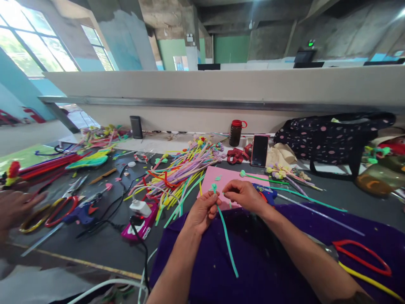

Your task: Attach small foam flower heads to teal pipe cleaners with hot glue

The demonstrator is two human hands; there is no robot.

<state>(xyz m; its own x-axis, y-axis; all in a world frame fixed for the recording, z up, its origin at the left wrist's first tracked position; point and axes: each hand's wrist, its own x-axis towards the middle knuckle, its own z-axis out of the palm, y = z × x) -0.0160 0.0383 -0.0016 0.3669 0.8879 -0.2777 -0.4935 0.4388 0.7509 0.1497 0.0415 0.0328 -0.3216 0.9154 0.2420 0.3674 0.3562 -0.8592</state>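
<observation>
My left hand (pixel 202 211) pinches a teal pipe cleaner (pixel 226 236) near its top, where a small curled tip shows. The stem hangs down over purple cloth (pixel 253 257) on my lap. My right hand (pixel 245 196) is closed in a pinch just right of the tip, holding a small green piece I cannot make out. Both hands hover over a pink foam sheet (pixel 215 179). A blue glue gun (pixel 268 195) lies just behind my right hand.
A heap of coloured pipe cleaners (pixel 177 173) lies left of the sheet. Scissors (pixel 74 185), another glue gun (pixel 84 211), a pink power strip (pixel 141 223), a phone (pixel 259 150), a bottle (pixel 236 132) and a dotted bag (pixel 329 139) sit around. Another person's hand (pixel 15 207) is at far left.
</observation>
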